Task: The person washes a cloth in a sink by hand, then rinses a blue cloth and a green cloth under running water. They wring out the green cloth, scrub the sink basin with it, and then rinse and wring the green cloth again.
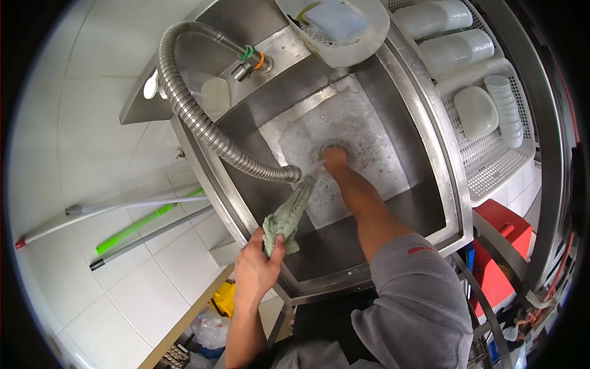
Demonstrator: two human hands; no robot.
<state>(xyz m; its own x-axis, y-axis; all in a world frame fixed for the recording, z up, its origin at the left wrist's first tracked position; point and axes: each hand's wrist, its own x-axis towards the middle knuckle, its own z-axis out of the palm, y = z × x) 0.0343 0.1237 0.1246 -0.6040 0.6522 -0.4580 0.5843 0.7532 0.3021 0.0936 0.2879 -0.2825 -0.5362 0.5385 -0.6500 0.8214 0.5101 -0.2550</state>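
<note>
My left hand (pixel 257 263) grips a pale green cloth (pixel 287 220) over the sink's near left edge, the cloth stretching toward the tap outlet. Above it, the ribbed flexible metal tap hose (pixel 195 114) arches over the basin, its outlet beside the cloth's far end. My right hand (pixel 334 157) reaches down into the foamy water (pixel 362 132) at the middle of the steel sink (pixel 424 209). Its fingers are hidden under the water, so I cannot see whether they hold anything.
A white tub (pixel 362 52) with a blue cloth and suds stands at the sink's back. White plastic baskets (pixel 476 163) with stacked white dishes (pixel 476 114) lie to the right. A red container (pixel 501 227) is below them. Pole handles (pixel 135 229) lean on the tiled wall at left.
</note>
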